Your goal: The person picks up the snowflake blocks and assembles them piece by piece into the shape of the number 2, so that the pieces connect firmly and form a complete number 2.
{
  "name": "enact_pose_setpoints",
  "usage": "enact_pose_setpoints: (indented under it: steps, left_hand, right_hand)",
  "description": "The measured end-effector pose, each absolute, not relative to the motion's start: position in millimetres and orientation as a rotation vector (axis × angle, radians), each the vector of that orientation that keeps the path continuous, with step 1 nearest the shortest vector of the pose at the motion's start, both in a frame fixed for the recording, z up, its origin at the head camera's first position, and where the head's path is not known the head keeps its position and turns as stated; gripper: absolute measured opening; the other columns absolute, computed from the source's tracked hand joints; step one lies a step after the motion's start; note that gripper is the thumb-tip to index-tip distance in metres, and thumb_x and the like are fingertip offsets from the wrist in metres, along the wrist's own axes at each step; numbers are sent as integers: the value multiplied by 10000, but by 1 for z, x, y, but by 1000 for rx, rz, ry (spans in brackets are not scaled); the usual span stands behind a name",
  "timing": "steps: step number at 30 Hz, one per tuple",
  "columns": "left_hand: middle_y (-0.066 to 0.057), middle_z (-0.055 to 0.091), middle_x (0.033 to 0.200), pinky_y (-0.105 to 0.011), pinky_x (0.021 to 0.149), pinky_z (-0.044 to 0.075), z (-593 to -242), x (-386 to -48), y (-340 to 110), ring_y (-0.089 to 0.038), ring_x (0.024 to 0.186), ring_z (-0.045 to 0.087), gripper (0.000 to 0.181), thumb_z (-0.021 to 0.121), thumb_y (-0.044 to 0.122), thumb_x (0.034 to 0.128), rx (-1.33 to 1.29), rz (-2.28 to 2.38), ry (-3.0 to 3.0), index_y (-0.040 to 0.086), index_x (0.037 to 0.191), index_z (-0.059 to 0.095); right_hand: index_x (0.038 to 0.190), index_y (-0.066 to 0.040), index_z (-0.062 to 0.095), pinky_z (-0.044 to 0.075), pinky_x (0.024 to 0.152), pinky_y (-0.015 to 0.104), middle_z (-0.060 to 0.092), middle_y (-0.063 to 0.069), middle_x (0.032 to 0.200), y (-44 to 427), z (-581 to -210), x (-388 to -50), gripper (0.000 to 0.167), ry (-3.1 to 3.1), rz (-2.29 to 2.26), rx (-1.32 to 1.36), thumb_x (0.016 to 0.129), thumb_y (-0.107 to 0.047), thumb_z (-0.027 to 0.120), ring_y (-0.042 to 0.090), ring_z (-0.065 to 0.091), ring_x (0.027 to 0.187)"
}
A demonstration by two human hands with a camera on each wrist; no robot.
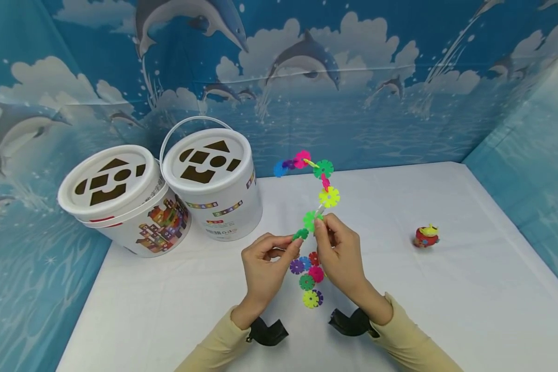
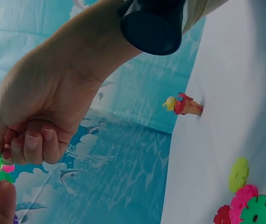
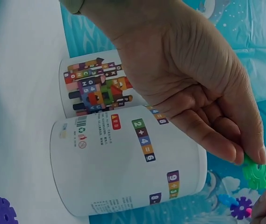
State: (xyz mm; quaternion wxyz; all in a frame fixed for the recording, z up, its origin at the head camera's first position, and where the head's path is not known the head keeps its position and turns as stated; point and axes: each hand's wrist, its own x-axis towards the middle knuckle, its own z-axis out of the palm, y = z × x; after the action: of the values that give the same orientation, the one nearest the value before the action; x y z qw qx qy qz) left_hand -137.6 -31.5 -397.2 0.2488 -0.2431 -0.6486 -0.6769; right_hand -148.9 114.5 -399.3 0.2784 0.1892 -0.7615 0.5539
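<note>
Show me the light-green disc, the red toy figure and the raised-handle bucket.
Light-green disc (image 1: 309, 221): head view, its flat face.
Red toy figure (image 1: 426, 239): head view, its red body.
Raised-handle bucket (image 1: 239, 222): head view, its white side wall.

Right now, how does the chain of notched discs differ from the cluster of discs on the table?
The right hand holds up the chain, while the cluster lies on the table. The chain runs in a long, curving line; the cluster is bunched together, some discs overlapping. Both include green, yellow, pink, blue and purple notched discs.
</note>
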Motion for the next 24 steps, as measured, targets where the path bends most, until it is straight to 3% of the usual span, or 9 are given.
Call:
enact_pose_setpoints:
  steps: [15,24]
  left_hand:
    - [-186,648,702,-314,506,552,-399,-138,-28,-218,572,652,137,724,-208,684,-709,-1760,-1730,-119,771,666]
    - [-86,680,707,-309,515,551,-450,-161,-46,-169,564,655,87,746,65,819,-549,-1967,-2284,-1,850,698]
  right_hand:
    - [781,-57,541,307,337,210,405,-73,561,115,-399,-148,176,-2083,1487,576,921,49,546,76,388,424]
    - [787,-26,531,325,330,229,408,-49,502,129,-391,-155,182,-2062,1560,491,961,19,503,96,394,380]
